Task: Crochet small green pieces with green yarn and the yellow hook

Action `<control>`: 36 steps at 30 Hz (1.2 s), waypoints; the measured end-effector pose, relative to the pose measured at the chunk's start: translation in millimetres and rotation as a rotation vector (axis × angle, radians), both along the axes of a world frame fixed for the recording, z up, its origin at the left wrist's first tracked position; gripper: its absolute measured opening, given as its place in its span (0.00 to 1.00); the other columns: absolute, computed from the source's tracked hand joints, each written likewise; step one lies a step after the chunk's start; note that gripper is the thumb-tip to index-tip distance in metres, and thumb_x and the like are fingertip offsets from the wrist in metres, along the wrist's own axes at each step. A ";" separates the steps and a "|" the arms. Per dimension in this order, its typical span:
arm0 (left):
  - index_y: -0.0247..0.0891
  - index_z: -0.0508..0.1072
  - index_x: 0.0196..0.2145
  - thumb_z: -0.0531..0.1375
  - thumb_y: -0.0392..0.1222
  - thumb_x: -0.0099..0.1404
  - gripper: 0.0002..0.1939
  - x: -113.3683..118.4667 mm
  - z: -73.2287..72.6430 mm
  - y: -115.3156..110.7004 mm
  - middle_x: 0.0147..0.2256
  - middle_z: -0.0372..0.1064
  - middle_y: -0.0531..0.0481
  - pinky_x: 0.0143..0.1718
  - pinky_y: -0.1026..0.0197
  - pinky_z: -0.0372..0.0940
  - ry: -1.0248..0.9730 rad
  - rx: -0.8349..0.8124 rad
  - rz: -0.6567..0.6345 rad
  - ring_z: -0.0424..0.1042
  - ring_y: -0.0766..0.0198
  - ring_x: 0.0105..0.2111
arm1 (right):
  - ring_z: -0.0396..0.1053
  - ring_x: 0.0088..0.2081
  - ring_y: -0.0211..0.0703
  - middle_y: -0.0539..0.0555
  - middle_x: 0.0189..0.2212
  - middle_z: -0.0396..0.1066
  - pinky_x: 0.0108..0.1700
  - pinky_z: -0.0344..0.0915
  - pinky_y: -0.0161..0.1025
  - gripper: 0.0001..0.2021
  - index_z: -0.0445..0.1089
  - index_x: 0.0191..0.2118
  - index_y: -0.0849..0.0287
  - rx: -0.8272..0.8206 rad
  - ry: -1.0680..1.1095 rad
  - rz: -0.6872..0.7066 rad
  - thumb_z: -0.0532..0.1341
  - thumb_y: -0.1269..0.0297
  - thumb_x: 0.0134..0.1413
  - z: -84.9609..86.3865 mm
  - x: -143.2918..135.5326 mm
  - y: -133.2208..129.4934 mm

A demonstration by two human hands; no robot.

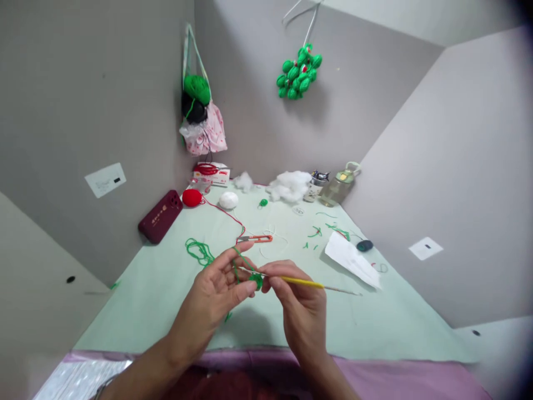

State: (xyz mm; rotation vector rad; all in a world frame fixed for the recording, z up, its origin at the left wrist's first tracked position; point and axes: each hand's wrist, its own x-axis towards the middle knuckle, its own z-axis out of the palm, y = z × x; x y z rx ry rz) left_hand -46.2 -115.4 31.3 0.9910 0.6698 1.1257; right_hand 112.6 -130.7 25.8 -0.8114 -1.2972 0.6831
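Between my two hands is a small green crocheted piece. My left hand pinches its left side with the thumb, and green yarn runs up over the raised index finger. In my right hand is a crochet hook with a yellow grip, held between thumb and fingers. The hook's thin left end points into the area by the green piece; its other metal end sticks out to the right. A loose heap of green yarn lies left of my left hand.
Orange snips lie just beyond my hands. Behind are a red yarn ball, a white ball, white stuffing and a bottle. A dark red phone stands left; white paper lies right.
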 end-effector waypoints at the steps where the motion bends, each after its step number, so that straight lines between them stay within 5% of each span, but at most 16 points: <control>1: 0.51 0.76 0.59 0.71 0.42 0.65 0.25 -0.8 0.7 4.4 0.38 0.74 0.54 0.41 0.65 0.68 0.033 0.002 0.006 0.73 0.66 0.38 | 0.74 0.29 0.35 0.50 0.32 0.79 0.31 0.75 0.32 0.06 0.82 0.39 0.53 -0.019 -0.011 0.009 0.66 0.68 0.64 0.8 0.8 3.2; 5: 0.48 0.80 0.54 0.70 0.46 0.66 0.19 -0.6 4.4 23.3 0.34 0.71 0.54 0.36 0.65 0.64 0.150 0.053 0.008 0.71 0.67 0.34 | 0.75 0.29 0.36 0.50 0.32 0.78 0.31 0.75 0.33 0.06 0.80 0.41 0.54 0.073 -0.144 -0.057 0.65 0.71 0.65 6.6 7.2 12.9; 12: 0.43 0.82 0.49 0.72 0.42 0.62 0.17 9.0 18.5 44.0 0.39 0.77 0.51 0.41 0.65 0.66 0.019 -0.001 0.006 0.74 0.64 0.40 | 0.78 0.39 0.43 0.61 0.39 0.82 0.40 0.78 0.38 0.13 0.77 0.46 0.63 0.923 -1.065 -0.240 0.55 0.75 0.69 31.6 30.9 34.7; 16: 0.41 0.80 0.52 0.70 0.40 0.65 0.17 13.3 12.2 52.3 0.42 0.79 0.49 0.42 0.66 0.68 -0.158 -0.171 -0.121 0.76 0.65 0.39 | 0.77 0.39 0.45 0.62 0.38 0.82 0.41 0.77 0.39 0.13 0.79 0.45 0.66 1.056 -1.175 -0.262 0.56 0.76 0.67 29.6 38.5 50.9; 25: 0.35 0.80 0.45 0.72 0.38 0.62 0.14 21.6 -17.5 88.1 0.41 0.82 0.43 0.44 0.65 0.69 -0.211 -0.284 -0.151 0.78 0.63 0.40 | 0.79 0.46 0.45 0.64 0.44 0.80 0.46 0.79 0.38 0.18 0.74 0.57 0.64 0.845 -1.081 -0.230 0.57 0.79 0.65 -17.4 42.6 80.0; 29: 0.34 0.80 0.42 0.71 0.36 0.62 0.10 20.0 -26.4 104.2 0.38 0.81 0.45 0.42 0.66 0.70 -0.223 -0.324 -0.096 0.79 0.65 0.37 | 0.80 0.48 0.44 0.61 0.48 0.78 0.48 0.79 0.39 0.27 0.66 0.66 0.54 0.583 -0.883 -0.247 0.56 0.81 0.65 -27.5 43.9 89.7; 33: 0.33 0.80 0.42 0.72 0.36 0.61 0.12 21.6 -35.2 110.7 0.38 0.81 0.44 0.40 0.66 0.69 -0.225 -0.356 -0.077 0.78 0.65 0.35 | 0.78 0.36 0.39 0.56 0.43 0.78 0.41 0.78 0.38 0.21 0.71 0.61 0.51 0.212 -0.713 -0.148 0.64 0.73 0.65 -27.5 41.8 97.7; 36: 0.34 0.80 0.41 0.73 0.37 0.60 0.11 25.5 -39.2 109.3 0.39 0.80 0.44 0.41 0.65 0.69 -0.217 -0.370 -0.083 0.79 0.63 0.38 | 0.75 0.33 0.38 0.53 0.39 0.78 0.38 0.77 0.37 0.14 0.76 0.53 0.52 0.103 -0.650 -0.041 0.67 0.70 0.62 -30.4 39.6 103.0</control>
